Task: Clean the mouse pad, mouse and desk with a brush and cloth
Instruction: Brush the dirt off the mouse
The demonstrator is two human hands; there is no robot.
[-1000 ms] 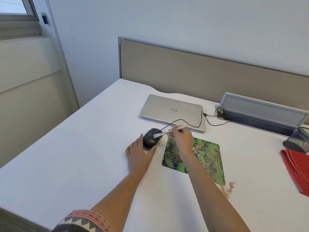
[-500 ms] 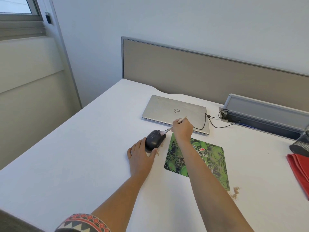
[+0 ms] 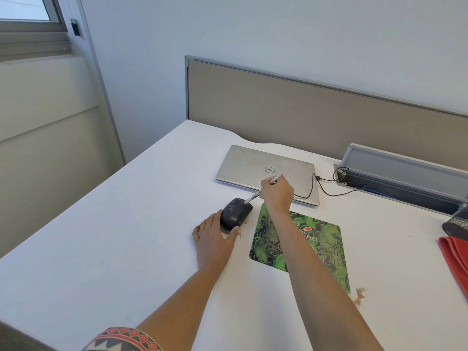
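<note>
White desk (image 3: 101, 236), view from above. Left hand (image 3: 215, 236) lies flat on the desktop, fingers nearly straight and together, thumb spread out; the near end of the mouse (image 3: 236, 214) sits in the gap between index finger and thumb, and both touch it. It's a brace, not a wrap. The mouse is black with pale smears on top, on the desk just left of the mouse pad (image 3: 316, 239), not on it. A few brown crumbs (image 3: 240, 233) lie at the thumb tip beside the mouse. The brush (image 3: 250, 198) is slim and white, its bristle end down on the far top of the mouse, its handle slanting up and right through the right hand (image 3: 277, 192). That hand is curled closed around the handle in a pen-style pinch. It hovers over the pad's far left corner, and the forearm crosses the pad. Green patterned pad lies flat. Closed silver laptop (image 3: 253, 168) behind it, black cable (image 3: 326, 188) running right. Second crumb patch (image 3: 359, 296) off the pad's near right corner. Red cloth (image 3: 455, 257) at the right edge, well apart from both hands.
</note>
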